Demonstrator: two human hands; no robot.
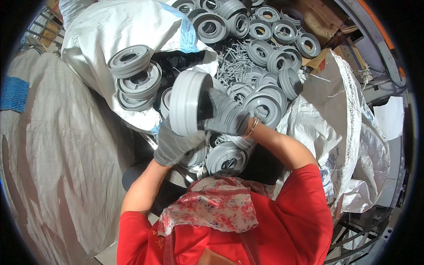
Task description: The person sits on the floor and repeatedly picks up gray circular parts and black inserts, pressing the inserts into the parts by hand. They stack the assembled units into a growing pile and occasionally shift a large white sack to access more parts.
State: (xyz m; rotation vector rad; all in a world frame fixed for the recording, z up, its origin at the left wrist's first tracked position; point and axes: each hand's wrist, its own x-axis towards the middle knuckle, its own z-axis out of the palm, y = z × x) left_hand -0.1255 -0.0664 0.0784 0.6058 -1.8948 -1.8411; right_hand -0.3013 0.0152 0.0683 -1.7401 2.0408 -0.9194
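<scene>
A thick, round grey plastic part (184, 104), like a wheel hub, is held up on its edge between my hands. My left hand (174, 143), in a grey glove, grips it from below at the left, its fingers partly hidden behind it. On the right, my gloved right hand (226, 112) closes on the part's dark, shadowed side, where some fingertips cannot be seen. Just beyond and below my hands lie more grey ring-shaped parts, one (227, 159) close to my lap. Three similar rings (139, 80) lie overlapped on a white sack at the left.
A white woven sack (115, 31) with dark pieces at its mouth stands at the far left. Many thin grey plastic sticks (236, 59) lie among heaped rings (265, 104). Large sacks flank me at left (57, 145) and right (318, 119). A metal frame (388, 66) borders the right.
</scene>
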